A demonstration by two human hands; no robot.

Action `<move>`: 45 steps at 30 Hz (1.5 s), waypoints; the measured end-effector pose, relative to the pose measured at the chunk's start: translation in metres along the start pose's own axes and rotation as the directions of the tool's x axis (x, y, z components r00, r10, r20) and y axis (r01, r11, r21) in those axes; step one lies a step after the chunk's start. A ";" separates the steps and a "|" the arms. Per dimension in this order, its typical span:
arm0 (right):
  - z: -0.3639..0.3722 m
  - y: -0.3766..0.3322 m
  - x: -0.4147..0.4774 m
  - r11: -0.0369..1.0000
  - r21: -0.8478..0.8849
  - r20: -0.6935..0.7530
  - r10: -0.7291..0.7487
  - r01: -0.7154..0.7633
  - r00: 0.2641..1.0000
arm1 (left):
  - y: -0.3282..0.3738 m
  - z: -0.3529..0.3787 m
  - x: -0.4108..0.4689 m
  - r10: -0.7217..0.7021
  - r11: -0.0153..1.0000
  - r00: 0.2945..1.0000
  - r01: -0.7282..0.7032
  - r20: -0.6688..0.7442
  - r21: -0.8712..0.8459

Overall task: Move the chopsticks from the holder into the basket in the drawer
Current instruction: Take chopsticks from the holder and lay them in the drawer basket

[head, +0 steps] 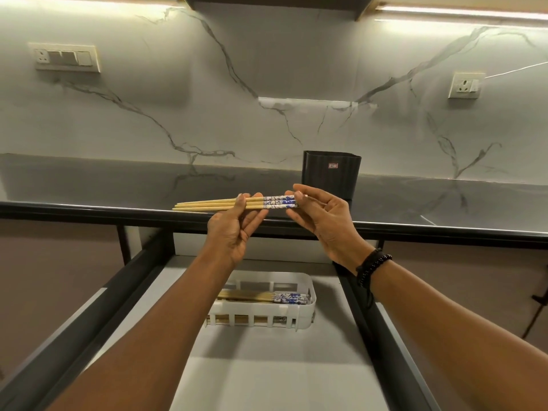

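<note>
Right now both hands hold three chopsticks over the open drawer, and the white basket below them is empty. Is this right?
Not fully. The white basket is not empty: the head view shows other chopsticks lying in it. The rest is right: the left hand and the right hand hold three chopsticks over the open drawer.

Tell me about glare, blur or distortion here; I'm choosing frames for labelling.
Head view: light strips overexposed at the top, with a bright reflection on the backsplash; wide-angle lens bows the counter edge; chopsticks, left hand and right hand look sharp.
</note>
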State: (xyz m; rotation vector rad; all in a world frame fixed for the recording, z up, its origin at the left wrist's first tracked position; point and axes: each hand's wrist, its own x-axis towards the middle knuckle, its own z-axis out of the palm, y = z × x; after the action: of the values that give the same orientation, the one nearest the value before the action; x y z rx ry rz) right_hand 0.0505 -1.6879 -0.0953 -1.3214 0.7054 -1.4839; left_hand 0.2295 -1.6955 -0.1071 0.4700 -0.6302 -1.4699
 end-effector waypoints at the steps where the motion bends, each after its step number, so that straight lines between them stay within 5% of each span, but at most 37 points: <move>1: -0.001 0.000 0.000 1.000 -0.025 -0.018 -0.004 0.004 1.000 | 0.000 0.000 0.000 -0.002 1.000 1.000 0.002 0.004 0.001; 7: -0.006 -0.002 0.000 0.998 -0.020 -0.074 0.054 -0.056 0.996 | 0.001 -0.001 0.000 -0.002 1.000 1.000 0.001 0.022 0.003; 15: -0.006 -0.004 -0.002 0.937 0.315 0.062 0.138 -0.150 0.989 | 0.004 -0.004 0.004 0.001 0.996 1.000 -0.003 -0.013 -0.090; 24: -0.003 0.001 -0.004 0.879 0.438 0.075 0.175 -0.190 0.982 | 0.004 -0.006 0.005 -0.051 0.992 0.996 0.058 0.070 -0.110; 30: -0.005 0.005 -0.001 0.927 0.355 0.020 0.122 -0.121 0.992 | 0.003 -0.008 0.007 -0.015 0.995 0.999 0.020 0.049 -0.098; 40: 0.001 0.001 -0.003 0.994 -0.092 -0.004 -0.065 0.064 0.998 | 0.003 -0.007 0.007 -0.014 1.000 1.000 0.015 0.025 -0.021; 45: -0.006 -0.003 0.000 0.998 -0.061 -0.034 0.008 -0.010 0.999 | 0.005 -0.008 0.009 -0.007 0.999 1.000 0.006 0.024 0.048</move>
State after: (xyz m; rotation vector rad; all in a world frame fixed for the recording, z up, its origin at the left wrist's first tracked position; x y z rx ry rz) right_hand 0.0443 -1.6877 -0.0943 -1.3397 0.7828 -1.4911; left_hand 0.2387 -1.7047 -0.1092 0.4927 -0.6853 -1.4712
